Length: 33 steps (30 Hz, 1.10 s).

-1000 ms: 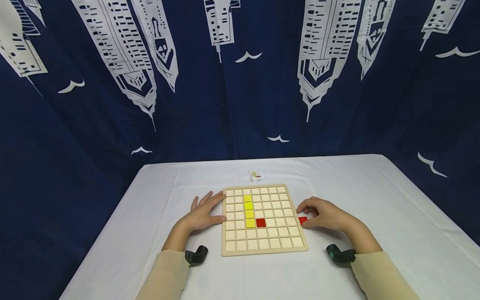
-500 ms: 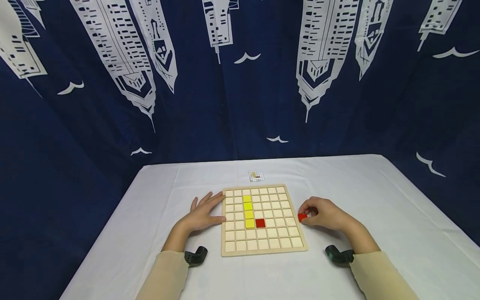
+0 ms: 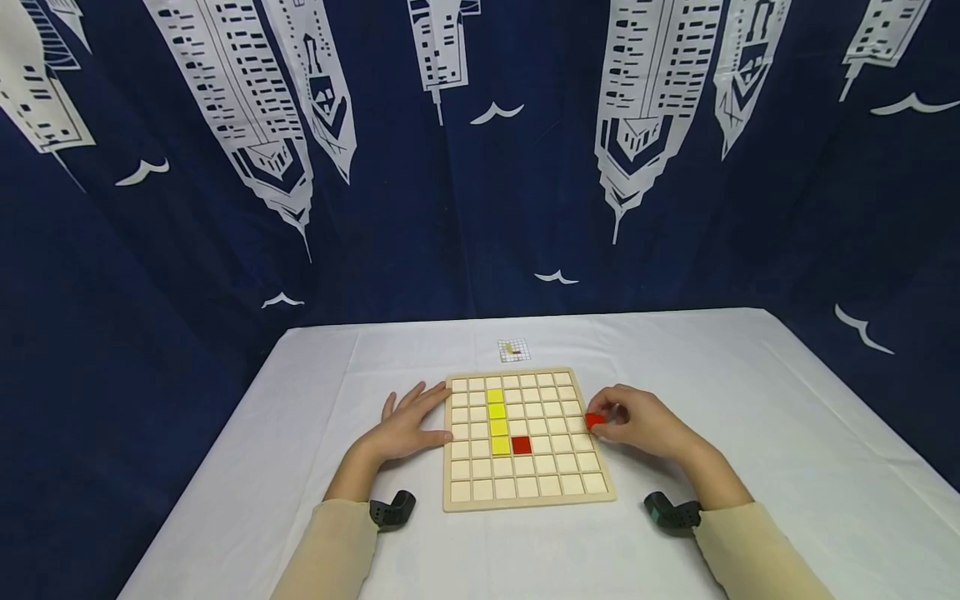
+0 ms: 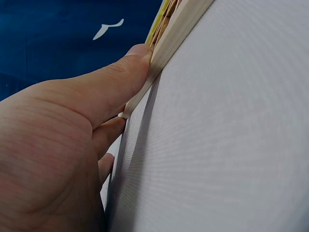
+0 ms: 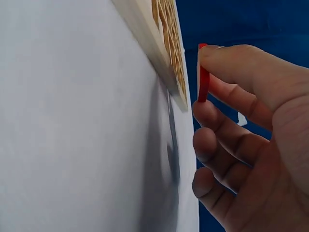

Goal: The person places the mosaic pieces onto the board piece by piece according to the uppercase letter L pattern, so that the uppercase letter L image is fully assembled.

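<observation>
A wooden grid board (image 3: 529, 505) lies on the white table, with a column of several yellow tiles (image 3: 498, 427) set in its cells. One red tile (image 3: 521, 445) sits in the cell to the right of the lowest yellow one. My left hand (image 3: 405, 427) rests at the board's left edge, fingers spread, thumb and fingertips touching the frame. At the right edge, my right hand (image 3: 643, 421) pinches a second red tile (image 3: 594, 421) between thumb and fingers. The right wrist view shows this red tile (image 5: 203, 77) held up off the table, its other fingers loosely curled below.
A small card (image 3: 513, 350) printed with a grid pattern lies beyond the board's far edge. White cloth covers the table (image 3: 750, 400). A dark blue curtain (image 3: 480, 208) with white building prints hangs behind it.
My right hand has picked up the red tile from beside the board and moved it slightly away from me and left, to the board's right edge. My left hand has stayed put.
</observation>
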Motion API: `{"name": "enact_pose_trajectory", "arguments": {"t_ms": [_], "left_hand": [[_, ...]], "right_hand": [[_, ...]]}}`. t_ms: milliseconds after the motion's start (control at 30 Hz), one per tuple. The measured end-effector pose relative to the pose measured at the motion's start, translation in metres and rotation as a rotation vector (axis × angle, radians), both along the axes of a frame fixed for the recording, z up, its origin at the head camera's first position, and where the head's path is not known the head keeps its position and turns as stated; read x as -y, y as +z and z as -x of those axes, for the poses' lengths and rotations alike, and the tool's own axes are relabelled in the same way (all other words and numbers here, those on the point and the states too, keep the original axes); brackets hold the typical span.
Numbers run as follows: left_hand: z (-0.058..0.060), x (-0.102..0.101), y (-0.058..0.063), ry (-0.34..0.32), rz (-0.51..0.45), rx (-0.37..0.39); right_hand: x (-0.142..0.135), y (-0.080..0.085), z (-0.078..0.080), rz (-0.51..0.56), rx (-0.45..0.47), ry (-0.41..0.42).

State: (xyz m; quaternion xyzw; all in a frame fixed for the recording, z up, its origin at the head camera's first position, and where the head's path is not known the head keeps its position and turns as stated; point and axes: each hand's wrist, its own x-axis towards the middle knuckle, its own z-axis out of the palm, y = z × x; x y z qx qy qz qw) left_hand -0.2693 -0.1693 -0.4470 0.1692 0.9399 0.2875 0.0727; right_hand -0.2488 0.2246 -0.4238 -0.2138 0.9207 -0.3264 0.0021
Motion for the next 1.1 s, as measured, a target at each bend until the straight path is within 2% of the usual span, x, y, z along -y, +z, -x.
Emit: {"name": "enact_pose_trajectory", "arguments": {"t_ms": [267, 767, 1100], "left_hand": [[0.000, -0.001, 0.000, 0.000, 0.001, -0.002], [0.000, -0.001, 0.001, 0.007, 0.002, 0.000], [0.000, -0.001, 0.000, 0.005, 0.006, -0.001]], "right_hand": [[0.020, 0.004, -0.006, 0.008, -0.006, 0.038], [0.057, 0.002, -0.016, 0.022, -0.018, 0.082], [0.071, -0.005, -0.020, -0.016, -0.040, 0.056]]}}
